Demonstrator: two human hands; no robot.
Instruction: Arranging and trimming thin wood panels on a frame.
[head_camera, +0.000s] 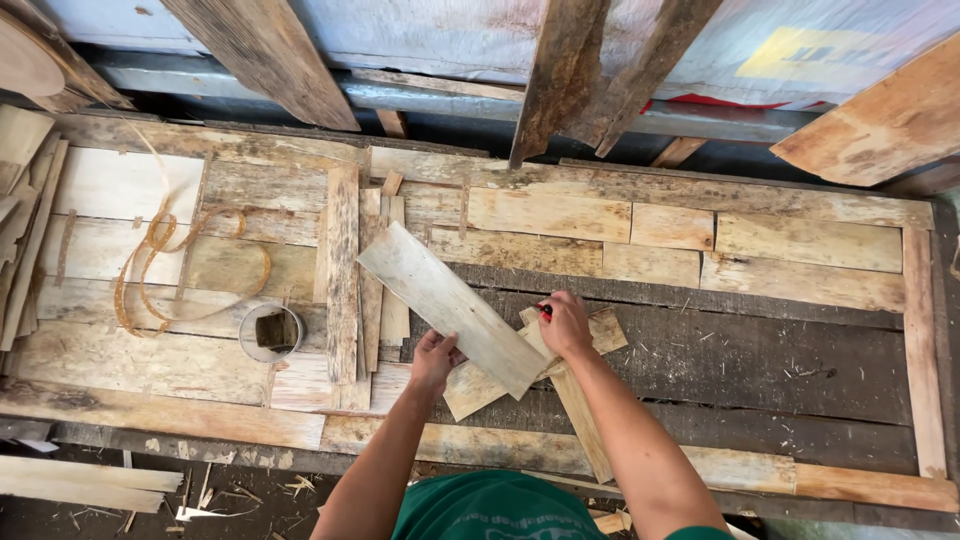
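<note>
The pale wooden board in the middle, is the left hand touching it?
Touching. The head view shows the left hand gripping the lower edge of the pale wooden board, fingers curled against it with no gap.

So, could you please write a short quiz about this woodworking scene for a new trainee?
1. True or false: the left hand holds the pale plank by its edge.
2. What does the right hand grip? A) something small with red on it B) a hammer C) a saw
3. What stands left of the plank on the workbench?

Key: 1 true; 2 A; 3 a round tin.
</note>
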